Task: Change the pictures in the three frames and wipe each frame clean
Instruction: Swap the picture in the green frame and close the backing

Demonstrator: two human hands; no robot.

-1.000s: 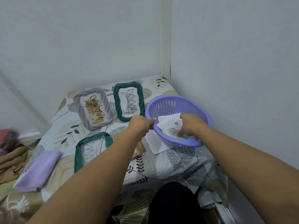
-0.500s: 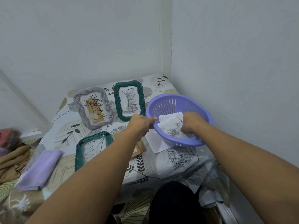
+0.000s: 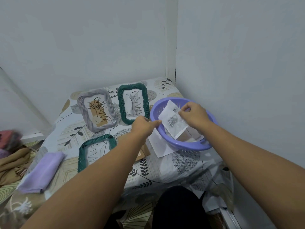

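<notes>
Three rope-edged frames lie on the patterned table: a grey frame (image 3: 96,109) at the back left, a green frame (image 3: 134,103) beside it, and a second green frame (image 3: 92,150) nearer me, partly under my left forearm. My left hand (image 3: 144,124) grips the near-left rim of the purple basket (image 3: 181,143). My right hand (image 3: 194,115) pinches a white picture with grey roses (image 3: 172,122) and holds it tilted up over the basket. More paper lies in the basket bottom.
A folded lilac cloth (image 3: 42,172) lies at the table's front left. A white sheet (image 3: 159,144) and a brown card (image 3: 143,152) lie under the basket's near side. Walls close the back and right. Brown fabric (image 3: 11,162) is heaped at far left.
My right hand has lifted the rose picture up out of the basket, tilting it upright. My left hand stays on the basket rim.
</notes>
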